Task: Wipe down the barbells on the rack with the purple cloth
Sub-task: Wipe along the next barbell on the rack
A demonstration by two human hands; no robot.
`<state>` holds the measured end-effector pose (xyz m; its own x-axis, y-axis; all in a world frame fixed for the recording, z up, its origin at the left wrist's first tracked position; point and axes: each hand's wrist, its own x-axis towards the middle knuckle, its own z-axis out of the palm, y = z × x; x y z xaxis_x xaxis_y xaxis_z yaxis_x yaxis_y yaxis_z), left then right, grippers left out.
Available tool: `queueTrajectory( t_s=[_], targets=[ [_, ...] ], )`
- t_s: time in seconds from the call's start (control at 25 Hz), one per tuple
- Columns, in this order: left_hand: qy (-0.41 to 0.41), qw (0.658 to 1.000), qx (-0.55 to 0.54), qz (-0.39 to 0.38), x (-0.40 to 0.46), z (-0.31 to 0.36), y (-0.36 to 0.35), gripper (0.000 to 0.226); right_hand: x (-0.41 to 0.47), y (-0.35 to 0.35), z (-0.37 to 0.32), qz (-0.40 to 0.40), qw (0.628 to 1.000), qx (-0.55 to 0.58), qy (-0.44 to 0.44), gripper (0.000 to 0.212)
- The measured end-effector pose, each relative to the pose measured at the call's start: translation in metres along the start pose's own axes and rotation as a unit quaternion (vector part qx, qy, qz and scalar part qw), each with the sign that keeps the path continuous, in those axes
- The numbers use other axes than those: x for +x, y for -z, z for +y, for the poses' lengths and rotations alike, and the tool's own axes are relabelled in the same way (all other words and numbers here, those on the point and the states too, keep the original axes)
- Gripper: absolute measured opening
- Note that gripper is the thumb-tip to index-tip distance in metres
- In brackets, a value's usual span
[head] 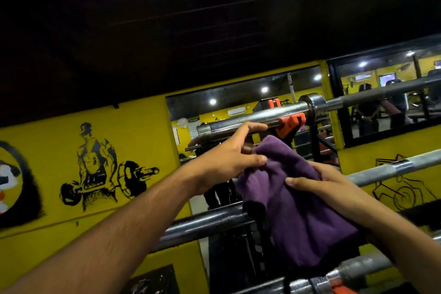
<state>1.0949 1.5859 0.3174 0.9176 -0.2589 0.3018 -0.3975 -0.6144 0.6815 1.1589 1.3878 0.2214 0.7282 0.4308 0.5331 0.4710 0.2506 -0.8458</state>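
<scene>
A purple cloth (291, 200) hangs bunched between my two hands in front of the rack. My left hand (229, 160) pinches its upper left edge with thumb and fingers, while the index finger reaches up to the chrome sleeve of the top barbell (241, 123). My right hand (317, 184) grips the cloth from the right, thumb on its front. The top barbell carries an orange collar (292, 123). A second barbell (386, 170) runs behind the cloth, a third barbell (210, 222) lies below it, and a lowest barbell (353, 272) sits near the bottom.
The black rack upright (315, 143) stands behind the cloth. A yellow wall with a painted weightlifter mural (95, 164) fills the left. Mirrors (238, 107) behind the rack reflect gym machines and ceiling lights. The ceiling above is dark.
</scene>
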Motion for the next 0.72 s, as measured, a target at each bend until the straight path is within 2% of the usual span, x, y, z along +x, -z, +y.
queueTrajectory(
  t_s=[0.08, 0.16, 0.24, 0.28, 0.4, 0.44, 0.56, 0.64, 0.72],
  targets=[
    [0.035, 0.995, 0.027, -0.09, -0.003, -0.005, 0.014, 0.054, -0.001, 0.006, 0.002, 0.012, 1.0, -0.006, -0.001, 0.022],
    [0.026, 0.986, 0.064, -0.149, -0.003, -0.011, 0.025, 0.046, -0.003, 0.0, -0.002, 0.017, 0.999, -0.029, 0.0, 0.027],
    [-0.013, 0.982, 0.06, -0.176, -0.002, -0.014, 0.033, 0.041, -0.009, -0.011, -0.01, 0.022, 0.999, -0.037, -0.01, 0.052],
    [-0.039, 0.982, 0.043, -0.18, -0.002, -0.017, 0.037, 0.042, -0.015, -0.019, -0.019, 0.022, 0.999, -0.019, -0.028, 0.064],
    [-0.133, 0.971, -0.003, -0.196, -0.011, -0.024, 0.043, 0.043, -0.037, -0.059, -0.029, 0.028, 0.984, 0.127, -0.125, 0.07],
    [-0.168, 0.963, 0.007, -0.209, -0.015, -0.028, 0.045, 0.041, -0.038, -0.078, -0.027, 0.035, 0.977, 0.17, -0.128, 0.066],
    [-0.283, 0.935, 0.11, -0.184, -0.026, -0.04, 0.063, 0.037, -0.024, -0.135, -0.021, 0.065, 0.973, 0.216, -0.054, 0.026],
    [-0.326, 0.922, 0.172, -0.119, -0.036, -0.055, 0.082, 0.04, -0.016, -0.159, -0.017, 0.128, 0.961, 0.241, -0.041, 0.029],
    [-0.338, 0.923, 0.17, -0.068, -0.05, -0.075, 0.1, 0.045, -0.024, -0.164, -0.02, 0.25, 0.946, 0.205, -0.032, 0.022]
  ],
)
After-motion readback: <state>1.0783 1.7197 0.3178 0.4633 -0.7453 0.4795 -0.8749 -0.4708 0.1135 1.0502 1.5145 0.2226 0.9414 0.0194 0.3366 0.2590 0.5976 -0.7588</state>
